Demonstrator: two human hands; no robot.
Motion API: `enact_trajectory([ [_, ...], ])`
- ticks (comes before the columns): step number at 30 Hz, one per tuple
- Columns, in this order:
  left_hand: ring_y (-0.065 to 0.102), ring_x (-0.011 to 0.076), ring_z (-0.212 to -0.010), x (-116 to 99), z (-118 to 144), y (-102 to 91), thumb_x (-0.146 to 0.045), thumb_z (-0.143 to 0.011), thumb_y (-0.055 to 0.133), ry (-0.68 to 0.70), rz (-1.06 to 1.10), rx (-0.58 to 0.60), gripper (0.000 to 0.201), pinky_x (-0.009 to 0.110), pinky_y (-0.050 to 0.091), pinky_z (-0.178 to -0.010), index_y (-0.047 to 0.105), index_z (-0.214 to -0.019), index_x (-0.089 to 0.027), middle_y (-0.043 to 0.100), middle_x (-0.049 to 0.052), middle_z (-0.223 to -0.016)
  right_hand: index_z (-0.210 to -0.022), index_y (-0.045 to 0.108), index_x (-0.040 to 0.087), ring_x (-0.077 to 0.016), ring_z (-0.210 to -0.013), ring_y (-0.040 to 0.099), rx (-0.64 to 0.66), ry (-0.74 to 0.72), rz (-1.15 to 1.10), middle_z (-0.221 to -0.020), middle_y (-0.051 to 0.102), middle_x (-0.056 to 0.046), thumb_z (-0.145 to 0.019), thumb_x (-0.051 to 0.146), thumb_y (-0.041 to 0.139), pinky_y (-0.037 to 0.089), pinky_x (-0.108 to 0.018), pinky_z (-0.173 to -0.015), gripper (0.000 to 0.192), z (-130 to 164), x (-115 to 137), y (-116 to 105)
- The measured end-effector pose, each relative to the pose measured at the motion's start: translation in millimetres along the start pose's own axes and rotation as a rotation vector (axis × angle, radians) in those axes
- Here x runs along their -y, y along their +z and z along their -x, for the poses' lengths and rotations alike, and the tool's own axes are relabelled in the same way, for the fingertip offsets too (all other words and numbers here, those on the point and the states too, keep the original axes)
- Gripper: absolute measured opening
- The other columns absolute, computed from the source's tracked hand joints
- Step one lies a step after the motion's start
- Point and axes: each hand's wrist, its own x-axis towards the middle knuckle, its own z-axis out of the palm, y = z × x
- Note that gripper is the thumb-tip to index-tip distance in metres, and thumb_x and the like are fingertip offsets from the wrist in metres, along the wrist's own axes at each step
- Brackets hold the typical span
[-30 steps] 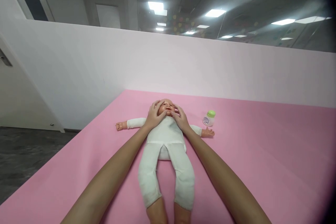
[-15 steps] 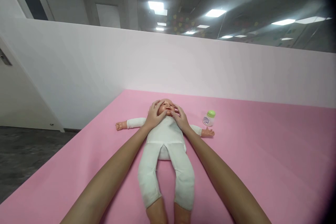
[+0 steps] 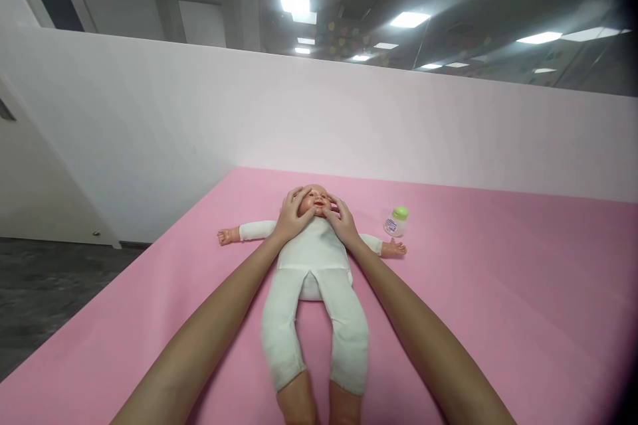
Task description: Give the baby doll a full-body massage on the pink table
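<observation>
A baby doll (image 3: 315, 242) with a white cloth body and a hard plastic head, hands and lower legs lies on its back, arms spread out. My left hand (image 3: 294, 214) rests along one side of its face, fingers spread over the cheek and temple, thumb near the chin. On the opposite cheek lies my right hand (image 3: 343, 219), its thumb beside the mouth and its fingers stretched along the side of the head, partly hidden. Both hands touch the head without closing round it. Beyond the doll's arm on the right stands a small clear bottle (image 3: 396, 222) with a green cap and a label.
The doll lies on a pink padded surface (image 3: 478, 292). A white low wall (image 3: 399, 126) bounds it at the back. To the left are a pale door (image 3: 44, 186) and dark floor (image 3: 50, 292), past the pink surface's slanting edge.
The view has shifted very slightly, so everything sits a little higher in the picture. Both hands keep their places on the doll's face.
</observation>
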Motion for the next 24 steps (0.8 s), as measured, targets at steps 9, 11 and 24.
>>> enact_trajectory([
  [9,0.041,0.0295,-0.147,3.8,-1.1,0.7,-0.039,-0.093,0.064,0.004,0.007,0.005,0.060,0.049,0.033,-0.124,0.051,-0.151,-0.032,0.048,0.008,-0.153,-0.139,0.061,0.027,-0.0272,-0.127,0.061,0.004,-0.030,0.003,-0.146,0.058,-0.010,-0.090,0.047,0.066,0.051,-0.046,-0.111,0.052,0.0,2.8,-0.1],
  [11,0.042,0.0294,-0.147,4.6,-1.2,0.8,-0.039,-0.094,0.063,0.005,0.012,0.005,0.058,0.050,0.033,-0.125,0.051,-0.151,-0.032,0.048,0.008,-0.152,-0.139,0.060,0.027,-0.0275,-0.128,0.060,0.007,-0.033,-0.003,-0.146,0.058,-0.010,-0.091,0.047,0.066,0.051,-0.047,-0.111,0.052,-0.4,1.8,-0.3],
  [24,0.041,0.0287,-0.147,4.1,-0.4,1.1,-0.045,-0.099,0.057,-0.019,0.026,-0.004,0.053,0.049,0.031,-0.126,0.053,-0.150,-0.032,0.047,0.008,-0.153,-0.140,0.060,0.027,-0.0283,-0.126,0.062,0.016,-0.040,0.002,-0.146,0.059,-0.010,-0.091,0.048,0.066,0.052,-0.048,-0.109,0.054,-1.4,-2.9,0.2],
])
